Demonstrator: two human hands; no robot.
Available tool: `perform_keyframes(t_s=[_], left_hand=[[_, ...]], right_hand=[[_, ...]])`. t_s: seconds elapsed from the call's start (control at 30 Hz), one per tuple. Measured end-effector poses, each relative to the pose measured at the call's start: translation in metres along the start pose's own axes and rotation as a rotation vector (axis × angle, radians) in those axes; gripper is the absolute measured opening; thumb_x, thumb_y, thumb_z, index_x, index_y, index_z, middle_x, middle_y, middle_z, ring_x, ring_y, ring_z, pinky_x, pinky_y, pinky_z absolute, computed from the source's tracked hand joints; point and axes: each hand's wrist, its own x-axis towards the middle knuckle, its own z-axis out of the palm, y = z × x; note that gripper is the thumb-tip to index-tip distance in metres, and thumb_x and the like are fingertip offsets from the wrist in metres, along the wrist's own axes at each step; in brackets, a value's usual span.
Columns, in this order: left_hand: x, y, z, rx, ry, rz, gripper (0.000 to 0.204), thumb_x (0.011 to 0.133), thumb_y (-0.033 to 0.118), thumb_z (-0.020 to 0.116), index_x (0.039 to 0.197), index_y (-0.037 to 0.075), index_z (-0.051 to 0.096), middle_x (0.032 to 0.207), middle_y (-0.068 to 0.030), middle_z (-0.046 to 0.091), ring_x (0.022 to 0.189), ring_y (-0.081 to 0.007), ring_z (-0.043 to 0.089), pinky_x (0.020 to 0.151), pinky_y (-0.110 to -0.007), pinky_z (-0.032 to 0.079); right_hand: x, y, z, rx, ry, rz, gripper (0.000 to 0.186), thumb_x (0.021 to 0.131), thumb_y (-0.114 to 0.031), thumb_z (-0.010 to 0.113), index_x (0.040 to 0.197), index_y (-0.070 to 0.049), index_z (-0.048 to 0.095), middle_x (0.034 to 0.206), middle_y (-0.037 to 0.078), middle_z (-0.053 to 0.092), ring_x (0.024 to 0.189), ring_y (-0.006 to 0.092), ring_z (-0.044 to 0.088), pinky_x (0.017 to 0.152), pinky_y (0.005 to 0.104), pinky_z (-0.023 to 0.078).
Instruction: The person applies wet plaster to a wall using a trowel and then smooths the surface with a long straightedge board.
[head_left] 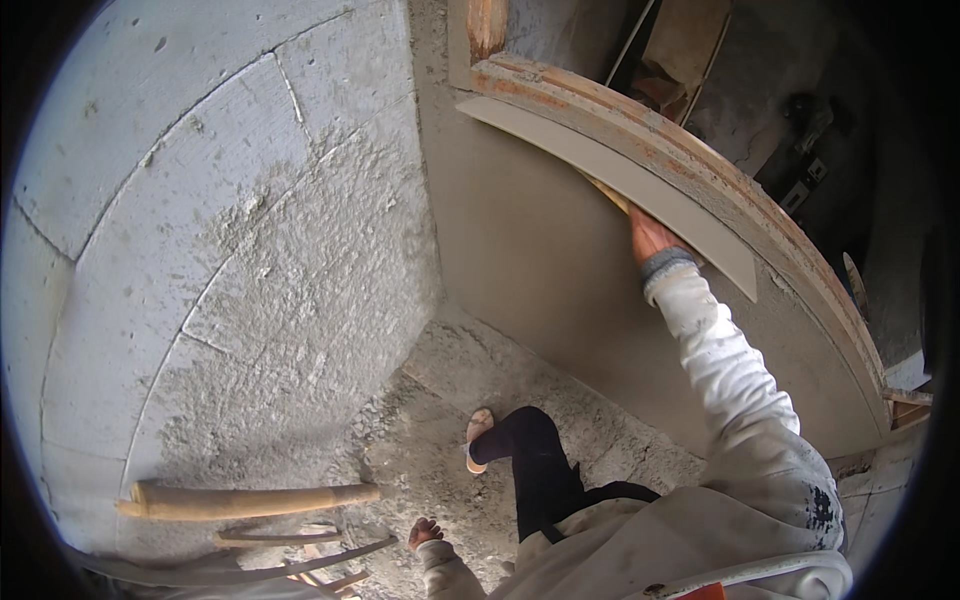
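Observation:
My right hand (653, 238) is closed on the wooden handle of a long, pale plastering float (625, 175). The float lies lengthwise along the upper part of a smooth, grey-brown plastered wall (530, 240), just under a wooden window frame (640, 112). My fingers are partly hidden by the float. Low at my other side hangs my left hand (424, 531), its fingers curled in, with nothing seen in them. It is apart from the walls, above the rough floor.
A pale block wall (230, 150), its lower part splashed with rough mortar, meets the plastered wall at a corner. A round timber log (250, 502) and several wood pieces (290, 538) lie at the lower left. Mortar crumbs cover the floor (455, 365). Beyond the frame is a dark room.

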Motion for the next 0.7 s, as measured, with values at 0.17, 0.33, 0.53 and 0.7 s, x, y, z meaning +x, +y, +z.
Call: perform_keyframes(t_s=[0.17, 0.33, 0.53, 0.7], left_hand=[[0.002, -0.005, -0.001, -0.021, -0.073, -0.021, 0.024, 0.074, 0.007, 0.063, 0.097, 0.008, 0.058, 0.073, -0.0141, 0.059, 0.048, -0.0204, 0.049, 0.039, -0.031, 0.039], [0.001, -0.01, -0.037, 0.058, 0.024, -0.077, 0.008, 0.079, 0.017, 0.057, 0.082, 0.015, 0.05, 0.076, -0.0137, 0.058, 0.048, -0.0205, 0.047, 0.037, -0.032, 0.032], [-0.016, 0.018, 0.007, -0.019, -0.016, -0.127, 0.01, 0.078, 0.016, 0.06, 0.075, 0.014, 0.051, 0.07, -0.0115, 0.056, 0.045, -0.0174, 0.042, 0.037, -0.029, 0.031], [-0.035, 0.03, 0.019, 0.099, 0.028, 0.028, 0.008, 0.079, 0.016, 0.058, 0.076, 0.014, 0.052, 0.064, -0.0083, 0.053, 0.046, -0.0171, 0.046, 0.036, -0.03, 0.031]], right_hand=[[0.042, -0.005, 0.068, 0.51, 0.306, -0.047, 0.038, 0.092, -0.027, 0.032, 0.123, -0.008, 0.044, 0.126, 0.014, 0.046, 0.114, 0.0336, 0.044, 0.097, 0.0414, 0.035], [0.016, -0.014, 0.01, -0.174, -0.077, -0.091, 0.044, 0.094, -0.031, 0.023, 0.131, -0.009, 0.032, 0.136, 0.011, 0.032, 0.126, 0.029, 0.028, 0.105, 0.0385, 0.021], [0.059, -0.047, 0.061, -0.014, 0.225, -0.074, 0.039, 0.092, -0.031, 0.03, 0.114, -0.006, 0.05, 0.116, 0.016, 0.053, 0.109, 0.0341, 0.047, 0.092, 0.0418, 0.039], [-0.006, 0.042, 0.015, -0.22, 0.149, -0.047, 0.047, 0.09, -0.04, 0.03, 0.124, -0.01, 0.041, 0.129, 0.014, 0.041, 0.119, 0.0326, 0.037, 0.1, 0.0412, 0.028]])
